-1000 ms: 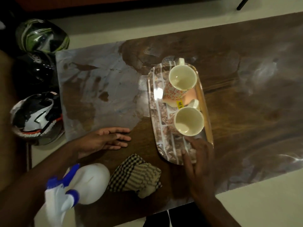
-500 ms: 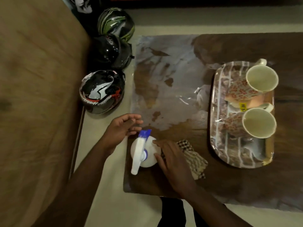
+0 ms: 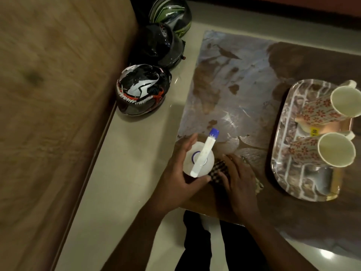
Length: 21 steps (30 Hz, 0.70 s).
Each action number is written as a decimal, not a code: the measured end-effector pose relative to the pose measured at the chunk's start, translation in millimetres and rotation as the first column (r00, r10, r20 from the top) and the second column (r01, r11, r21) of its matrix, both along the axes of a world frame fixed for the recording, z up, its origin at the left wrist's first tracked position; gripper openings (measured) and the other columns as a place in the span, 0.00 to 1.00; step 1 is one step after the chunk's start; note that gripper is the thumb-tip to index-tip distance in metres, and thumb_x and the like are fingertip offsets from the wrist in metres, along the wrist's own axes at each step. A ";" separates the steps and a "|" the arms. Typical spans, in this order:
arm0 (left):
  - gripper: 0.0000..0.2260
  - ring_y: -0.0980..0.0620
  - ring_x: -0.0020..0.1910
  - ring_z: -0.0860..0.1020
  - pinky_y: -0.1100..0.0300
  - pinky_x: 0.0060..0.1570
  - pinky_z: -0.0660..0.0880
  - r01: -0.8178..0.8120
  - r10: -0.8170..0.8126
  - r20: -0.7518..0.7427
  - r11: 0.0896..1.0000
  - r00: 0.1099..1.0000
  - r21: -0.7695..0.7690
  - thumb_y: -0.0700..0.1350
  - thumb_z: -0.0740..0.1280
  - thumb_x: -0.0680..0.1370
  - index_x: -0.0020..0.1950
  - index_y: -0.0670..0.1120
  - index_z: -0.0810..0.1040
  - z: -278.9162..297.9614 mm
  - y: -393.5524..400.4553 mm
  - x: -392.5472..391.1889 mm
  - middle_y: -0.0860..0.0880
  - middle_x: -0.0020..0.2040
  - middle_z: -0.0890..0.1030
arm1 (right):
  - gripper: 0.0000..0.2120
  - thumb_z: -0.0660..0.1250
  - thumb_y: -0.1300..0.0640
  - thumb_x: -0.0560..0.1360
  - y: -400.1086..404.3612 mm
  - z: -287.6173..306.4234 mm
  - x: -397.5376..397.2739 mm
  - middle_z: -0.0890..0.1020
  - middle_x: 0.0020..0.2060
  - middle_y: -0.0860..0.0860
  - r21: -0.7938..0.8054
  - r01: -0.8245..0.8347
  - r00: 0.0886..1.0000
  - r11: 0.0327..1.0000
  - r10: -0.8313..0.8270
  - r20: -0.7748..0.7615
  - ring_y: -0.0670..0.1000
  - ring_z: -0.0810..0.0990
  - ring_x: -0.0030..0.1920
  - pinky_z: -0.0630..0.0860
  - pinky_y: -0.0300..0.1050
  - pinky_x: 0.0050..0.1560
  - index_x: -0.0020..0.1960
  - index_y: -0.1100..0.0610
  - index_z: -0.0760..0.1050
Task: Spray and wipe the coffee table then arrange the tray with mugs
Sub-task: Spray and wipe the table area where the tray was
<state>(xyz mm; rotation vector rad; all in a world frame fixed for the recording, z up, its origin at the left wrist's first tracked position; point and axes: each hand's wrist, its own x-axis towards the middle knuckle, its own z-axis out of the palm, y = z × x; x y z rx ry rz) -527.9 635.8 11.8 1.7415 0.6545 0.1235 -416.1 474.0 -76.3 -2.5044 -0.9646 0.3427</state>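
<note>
since half a second ago left hand [image 3: 176, 173] has wrapped round the spray bottle [image 3: 198, 161] at the coffee table [image 3: 244, 79] near edge; right hand [image 3: 237, 178] lies flat on the checked cloth [image 3: 218, 169]. tray [image 3: 289, 180] holds both mugs [image 3: 332, 149]. likely tidy-up left.

A second ago my left hand [image 3: 176, 180] lay flat on the table and my right hand [image 3: 237, 182] was over at the end of the tray. The spray bottle [image 3: 198, 160] was lying on its side then. Now the bottle stands up, and my left hand is wrapped around it. Half a second ago that hand was only next to the bottle, and my right hand was touching it. Now my right hand has slid off the bottle and lies flat on the checked cloth [image 3: 219, 169].
</note>
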 end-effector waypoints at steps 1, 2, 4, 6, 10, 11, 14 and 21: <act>0.41 0.57 0.73 0.66 0.56 0.70 0.66 -0.006 0.005 0.016 1.000 1.000 0.021 0.47 0.77 0.70 0.77 0.59 0.57 1.5 -1.5 6.3 0.59 0.74 0.66 | 0.24 0.50 0.42 0.79 -5.0 -1.7 0.0 0.68 0.71 0.52 -0.070 -0.011 1.000 0.997 0.012 0.014 0.54 0.63 0.72 0.59 0.60 0.70 0.71 0.50 0.65; 0.41 0.56 0.72 0.67 0.56 0.69 0.67 -0.009 0.007 0.037 0.999 0.999 0.045 0.50 0.77 0.69 0.76 0.61 0.57 1.5 -2.3 12.6 0.60 0.74 0.66 | 0.25 0.47 0.39 0.79 -8.9 -2.9 -0.8 0.65 0.73 0.51 -0.123 -0.023 1.000 0.992 0.024 0.012 0.53 0.59 0.74 0.56 0.62 0.70 0.72 0.47 0.63; 0.39 0.55 0.69 0.70 0.56 0.67 0.70 -0.014 0.009 0.070 0.997 0.998 0.077 0.55 0.75 0.69 0.75 0.63 0.59 1.1 -3.7 25.5 0.62 0.71 0.69 | 0.28 0.42 0.35 0.78 -11.7 -4.9 -1.8 0.58 0.76 0.49 -0.181 -0.051 0.998 0.982 0.047 -0.029 0.53 0.51 0.76 0.51 0.66 0.70 0.73 0.44 0.59; 0.34 0.53 0.65 0.74 0.52 0.64 0.72 -0.021 0.012 0.075 0.993 0.997 0.113 0.58 0.74 0.70 0.73 0.62 0.63 -1.1 -1.6 35.3 0.61 0.67 0.73 | 0.31 0.42 0.31 0.76 -11.9 -6.7 -3.5 0.53 0.77 0.50 -0.227 -0.083 0.996 0.970 0.075 -0.045 0.56 0.47 0.77 0.47 0.68 0.70 0.74 0.43 0.55; 0.31 0.55 0.68 0.72 0.60 0.66 0.70 0.024 -0.044 0.143 0.990 0.989 0.138 0.49 0.75 0.72 0.73 0.48 0.68 -9.3 7.3 45.6 0.53 0.70 0.74 | 0.33 0.51 0.33 0.74 -20.0 -12.4 -1.9 0.55 0.77 0.54 -0.262 -0.158 0.985 0.952 0.170 0.020 0.59 0.51 0.76 0.51 0.69 0.70 0.75 0.45 0.54; 0.32 0.57 0.70 0.71 0.64 0.67 0.67 0.038 -0.064 0.157 0.985 0.986 0.166 0.47 0.75 0.72 0.73 0.44 0.68 -9.8 9.7 47.4 0.51 0.71 0.73 | 0.33 0.53 0.35 0.74 -23.2 -13.5 0.8 0.56 0.76 0.53 -0.251 -0.180 0.981 0.951 0.194 0.031 0.58 0.52 0.76 0.53 0.68 0.70 0.75 0.45 0.54; 0.26 0.63 0.65 0.73 0.68 0.64 0.68 0.034 -0.067 0.167 0.981 0.984 0.189 0.46 0.74 0.74 0.70 0.46 0.71 -10.6 14.1 51.7 0.57 0.67 0.76 | 0.32 0.56 0.41 0.74 -26.8 -13.4 10.9 0.58 0.76 0.51 -0.230 -0.233 0.968 0.945 0.248 0.039 0.57 0.54 0.76 0.58 0.65 0.69 0.76 0.45 0.53; 0.10 0.67 0.41 0.79 0.77 0.42 0.70 -0.164 0.153 0.073 0.973 0.985 0.165 0.42 0.73 0.73 0.47 0.56 0.76 0.5 32.9 101.2 0.59 0.38 0.81 | 0.40 0.74 0.49 0.67 -22.6 -14.5 12.4 0.61 0.75 0.51 -0.258 -0.213 0.975 0.942 0.223 0.010 0.57 0.56 0.75 0.54 0.61 0.70 0.75 0.48 0.60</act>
